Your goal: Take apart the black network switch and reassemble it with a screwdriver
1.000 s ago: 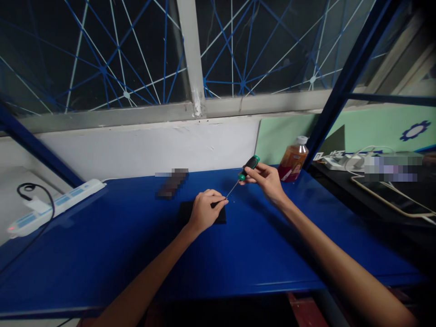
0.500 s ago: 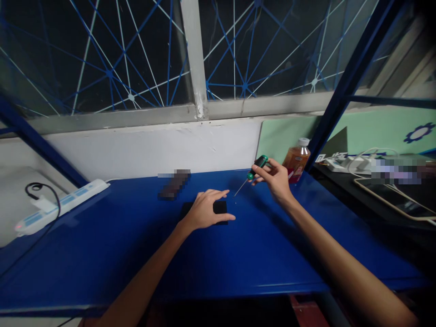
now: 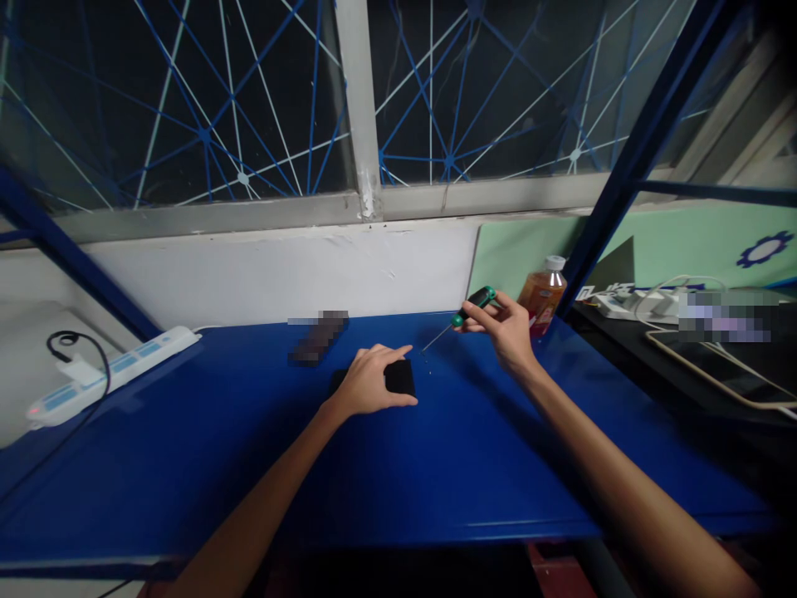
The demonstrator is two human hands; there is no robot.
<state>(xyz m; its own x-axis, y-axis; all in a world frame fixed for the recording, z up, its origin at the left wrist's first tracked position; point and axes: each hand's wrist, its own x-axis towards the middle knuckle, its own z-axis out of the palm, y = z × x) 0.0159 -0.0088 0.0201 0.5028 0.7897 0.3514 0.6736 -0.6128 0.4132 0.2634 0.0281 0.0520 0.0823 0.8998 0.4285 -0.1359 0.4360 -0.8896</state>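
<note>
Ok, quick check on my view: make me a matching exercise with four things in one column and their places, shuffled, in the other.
Things
1. screwdriver with a green-and-black handle
2. flat black rectangular object
3. clear plastic bottle with a white cap
4. long white power strip with blue panels

Places
A. beside the slanted blue metal post
B. partly covered by the left hand
C. at the glossy blue table's left side
D. in the right hand

Pairs: 1-D, 2-B, 3-A, 4-C

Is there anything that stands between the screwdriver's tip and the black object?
Nothing visible stands between the tip of the screwdriver and the right edge of the black object; the left hand covers part of the object.
</note>
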